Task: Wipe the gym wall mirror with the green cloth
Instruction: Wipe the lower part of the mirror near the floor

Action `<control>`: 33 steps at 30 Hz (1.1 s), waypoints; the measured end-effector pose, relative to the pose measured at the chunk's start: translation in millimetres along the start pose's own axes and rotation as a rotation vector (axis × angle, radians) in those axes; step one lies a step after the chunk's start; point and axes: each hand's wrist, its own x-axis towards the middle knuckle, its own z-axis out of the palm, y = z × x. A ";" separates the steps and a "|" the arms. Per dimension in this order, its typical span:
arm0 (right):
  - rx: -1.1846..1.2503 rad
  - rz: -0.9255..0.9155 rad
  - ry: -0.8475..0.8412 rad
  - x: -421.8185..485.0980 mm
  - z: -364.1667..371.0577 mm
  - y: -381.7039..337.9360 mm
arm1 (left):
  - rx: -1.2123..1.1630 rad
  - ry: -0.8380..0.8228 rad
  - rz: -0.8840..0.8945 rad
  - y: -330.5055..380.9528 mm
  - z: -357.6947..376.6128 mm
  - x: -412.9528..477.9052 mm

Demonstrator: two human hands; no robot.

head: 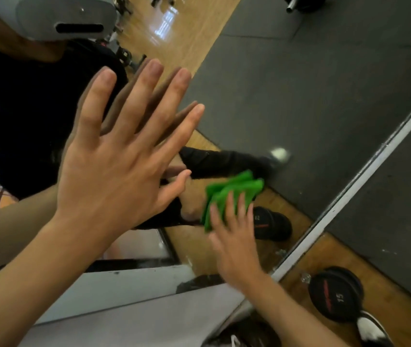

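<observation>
Head view: left grip spread flat on mirror; right grip, fingers straight, presses cloth. Dumbbell marked "15".

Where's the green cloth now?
In the head view, right of centre, the green cloth is pressed on the mirror under the fingers of the right hand.

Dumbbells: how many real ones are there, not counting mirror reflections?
1. The dumbbell marked 15 lies on the floor at lower right, beside the mirror; the one by the green cloth is its reflection. Others may be hidden.
</observation>
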 end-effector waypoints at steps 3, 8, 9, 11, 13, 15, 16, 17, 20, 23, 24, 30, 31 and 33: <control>0.196 0.187 0.282 101.4 -62.4 0.5 | -0.037 -0.002 -0.016 -0.3 0.9 0.2; 0.242 0.294 0.454 141.7 -76.6 -20.4 | -0.002 -0.015 -0.010 2.3 -1.2 -1.0; 0.222 0.276 0.413 118.8 -57.2 -28.6 | 0.005 -0.011 -0.011 2.2 -1.3 -1.5; 0.178 0.196 0.263 49.5 -9.0 -42.7 | 0.004 -0.005 -0.011 2.3 -0.6 -2.6; 0.140 0.168 0.072 -21.9 30.1 -50.3 | 0.003 -0.010 -0.007 1.4 0.9 -2.1; 0.089 0.176 -0.047 -55.7 46.3 -45.4 | -0.013 -0.002 -0.007 0.6 1.9 -2.7; 0.080 0.166 -0.051 -51.1 43.0 -39.1 | -0.014 0.009 -0.010 0.7 2.9 -3.1; 0.083 0.154 -0.020 -34.5 33.0 -32.2 | -0.014 0.016 -0.011 0.5 3.0 -2.5; 0.189 0.199 0.174 47.1 -26.6 -16.1 | -0.047 0.002 -0.001 0.0 0.2 -0.8; 0.304 0.252 0.315 110.0 -73.4 -9.9 | -0.067 0.001 -0.006 -0.2 0.8 -2.7; 0.293 0.255 0.323 113.3 -74.6 -13.4 | -0.078 -0.001 -0.004 0.0 1.1 -3.0; 0.182 0.172 0.034 -17.3 8.0 -40.1 | -0.097 0.010 -0.008 1.5 4.2 -2.3; 0.160 0.172 -0.023 -36.5 17.7 -42.1 | -0.103 0.006 -0.014 1.1 4.3 -1.6; 0.130 0.166 -0.057 -45.6 23.5 -39.9 | -0.090 0.002 -0.014 1.1 3.8 -1.6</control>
